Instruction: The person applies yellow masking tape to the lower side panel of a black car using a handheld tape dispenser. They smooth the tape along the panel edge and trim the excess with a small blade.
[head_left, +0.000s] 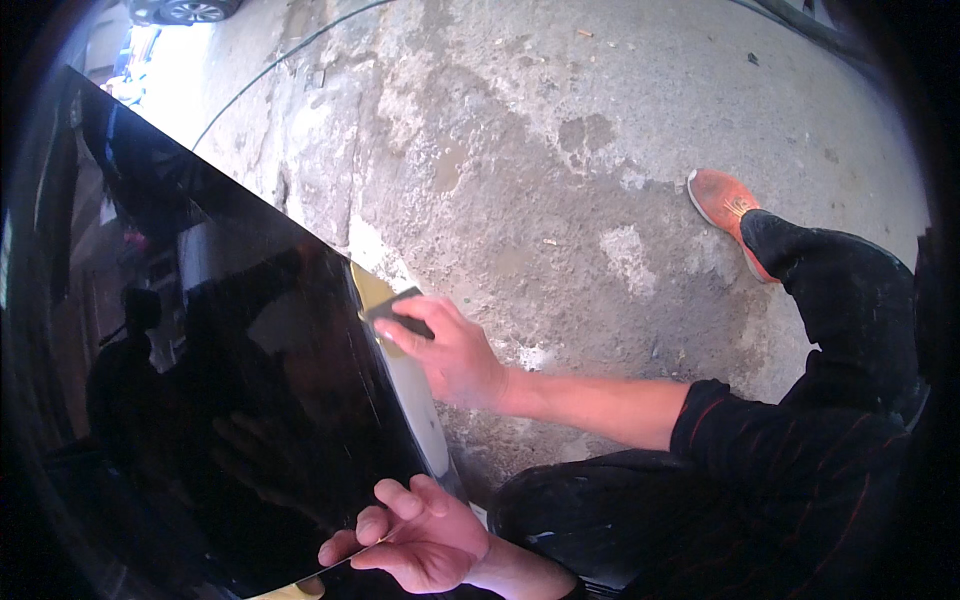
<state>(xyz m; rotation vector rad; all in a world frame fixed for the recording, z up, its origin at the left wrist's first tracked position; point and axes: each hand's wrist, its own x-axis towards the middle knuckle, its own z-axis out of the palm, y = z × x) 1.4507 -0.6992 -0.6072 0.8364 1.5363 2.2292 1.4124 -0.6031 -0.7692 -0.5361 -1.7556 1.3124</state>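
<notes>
A glossy black vehicle body panel stretches along the left, mirroring a dark figure. Its near border carries a pale, whitish strip with a yellow patch at the upper end. My right hand pinches a dark grey flat block, possibly a sanding pad, against the yellow patch. Lower down, my left hand is turned palm up at the panel's bottom corner, with its fingers curled about the thin edge. Another yellowish piece shows beneath that corner, partly cut off by the picture's rim.
Rough, stained concrete floor lies beyond the panel, with damp patches. A dark hose or cable crosses it at the upper left, near a car wheel. My orange shoe rests on the floor at the right.
</notes>
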